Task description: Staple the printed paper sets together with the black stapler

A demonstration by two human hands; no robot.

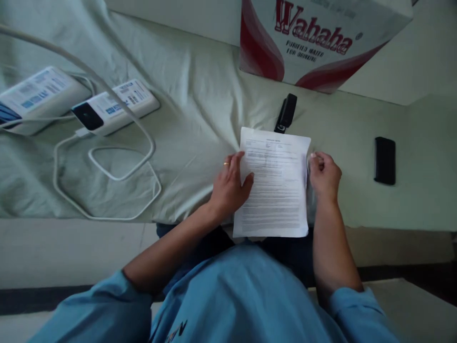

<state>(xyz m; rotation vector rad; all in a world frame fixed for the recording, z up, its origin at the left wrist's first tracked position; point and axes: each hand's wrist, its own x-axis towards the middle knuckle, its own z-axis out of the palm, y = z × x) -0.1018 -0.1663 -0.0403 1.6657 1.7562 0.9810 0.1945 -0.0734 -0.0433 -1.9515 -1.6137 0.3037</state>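
A stack of printed white paper sheets point(274, 186) lies on the pale green bedsheet point(200, 105) in front of me. My left hand point(230, 183), with a ring on one finger, presses on the sheets' left edge, thumb on the page. My right hand point(323, 174) grips the right edge with curled fingers. A black stapler point(286, 112) lies just beyond the top edge of the paper.
A black phone point(384, 160) lies to the right. Two white power banks point(114, 105) point(35, 97) with white cables point(117, 166) lie at the left. A Wahaha water carton point(314, 38) stands at the back. My blue shirt fills the bottom.
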